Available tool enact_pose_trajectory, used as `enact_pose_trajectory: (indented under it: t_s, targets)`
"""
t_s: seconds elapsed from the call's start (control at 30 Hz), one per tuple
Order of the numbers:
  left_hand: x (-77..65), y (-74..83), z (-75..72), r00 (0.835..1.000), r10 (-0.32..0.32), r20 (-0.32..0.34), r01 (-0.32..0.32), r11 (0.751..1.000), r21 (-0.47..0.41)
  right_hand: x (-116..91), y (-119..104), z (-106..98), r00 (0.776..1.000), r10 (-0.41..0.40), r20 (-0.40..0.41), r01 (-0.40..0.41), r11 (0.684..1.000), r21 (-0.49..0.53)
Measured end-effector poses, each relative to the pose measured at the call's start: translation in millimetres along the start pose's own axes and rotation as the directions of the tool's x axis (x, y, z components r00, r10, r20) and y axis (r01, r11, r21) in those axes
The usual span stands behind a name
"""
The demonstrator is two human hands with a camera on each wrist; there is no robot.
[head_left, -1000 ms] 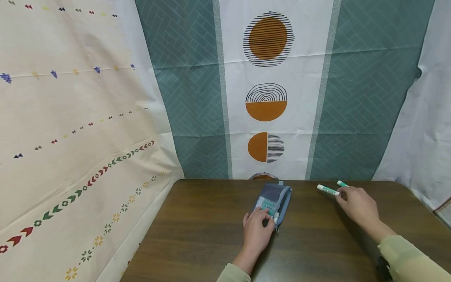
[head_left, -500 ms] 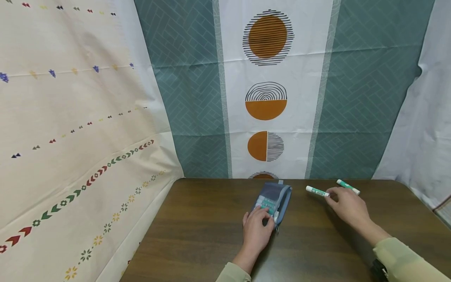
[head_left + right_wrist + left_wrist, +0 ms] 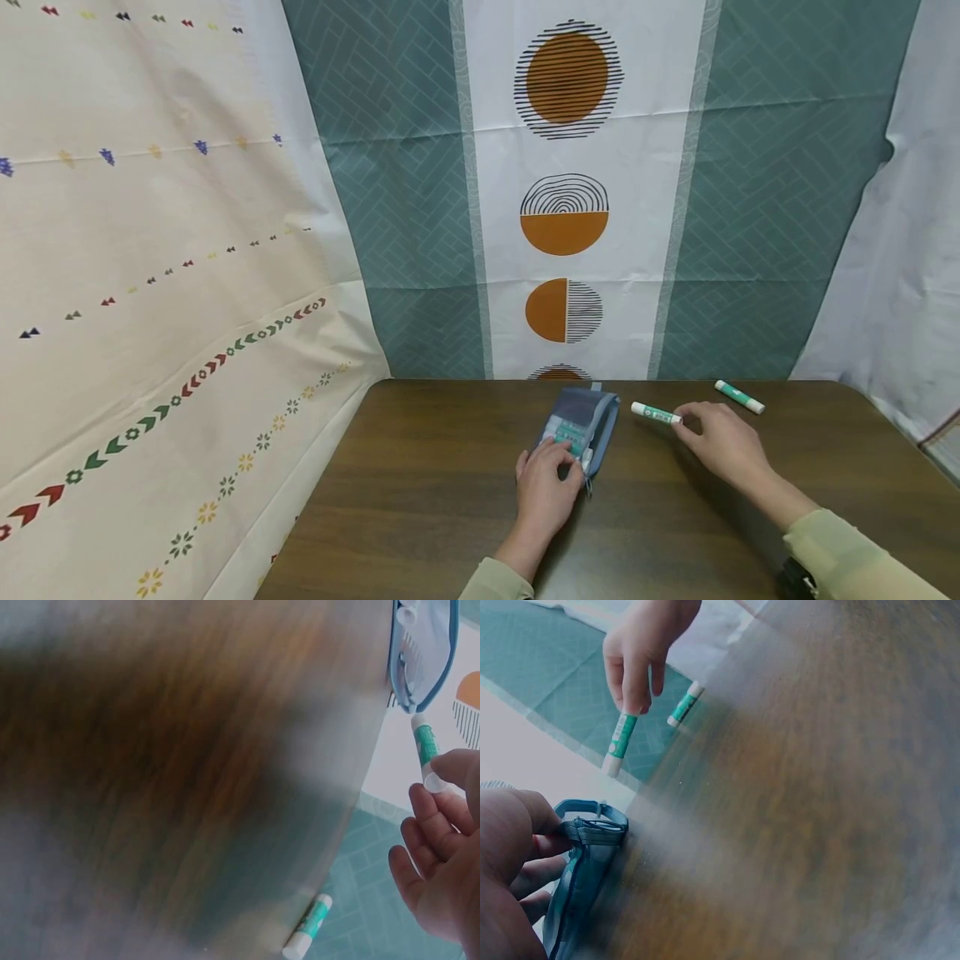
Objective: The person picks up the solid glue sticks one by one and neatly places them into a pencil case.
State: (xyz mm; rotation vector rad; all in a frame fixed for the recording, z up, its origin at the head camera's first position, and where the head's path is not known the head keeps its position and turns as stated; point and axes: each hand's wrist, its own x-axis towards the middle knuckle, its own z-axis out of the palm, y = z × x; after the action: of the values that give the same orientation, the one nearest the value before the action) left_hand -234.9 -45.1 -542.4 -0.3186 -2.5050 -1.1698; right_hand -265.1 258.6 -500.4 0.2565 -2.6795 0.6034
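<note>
A blue zip pencil pouch (image 3: 564,408) with a see-through side lies on the table, its mouth open toward the right. My left hand (image 3: 546,493) pinches the pouch's near edge between thumb and finger. A white and green item shows through its side, and in the right wrist view a white round end (image 3: 406,616) is visible inside the mouth. My right hand (image 3: 722,442) pinches one end of a white and green glue stick (image 3: 652,412), its other end pointing at the pouch. A second, similar glue stick (image 3: 739,397) lies behind the right hand.
The brown wooden table (image 3: 420,500) ends at a patterned hanging cloth (image 3: 420,250) at the back. A cream cloth (image 3: 187,375) hangs along the left side, and a white cloth (image 3: 900,292) on the right.
My right hand has moved left with the glue stick, closer to the pouch. The second glue stick, partly hidden before, is now in full view. My left hand and the pouch have stayed put.
</note>
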Motion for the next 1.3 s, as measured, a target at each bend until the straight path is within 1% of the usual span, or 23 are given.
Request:
enact_pose_trajectory:
  t_s: [0.2,0.43,0.8,0.97,1.3]
  targets:
    - [-0.2,-1.1,0.6,1.000,0.004,-0.002,-0.004,1.000,0.002,0,-10,4,1.000,-0.008,0.007,0.008,1.000,0.008]
    - [-0.7,-1.1,1.2,1.000,-0.009,0.005,0.009,1.000,0.006,-1,-19,9,0.999,-0.002,0.049,0.000,0.999,0.035]
    - [0.2,0.0,1.6,1.000,-0.006,0.003,0.006,1.000,0.008,0,-25,15,0.997,0.004,0.083,-0.008,0.999,0.049]
    - [0.3,-0.1,1.6,1.000,0.004,-0.004,-0.004,1.000,0.010,3,-28,20,0.996,0.001,0.092,-0.006,0.999,0.053]
    - [0.3,0.6,1.3,1.000,0.004,-0.007,-0.004,1.000,0.003,10,-35,30,0.994,0.008,0.112,-0.014,0.998,0.057]
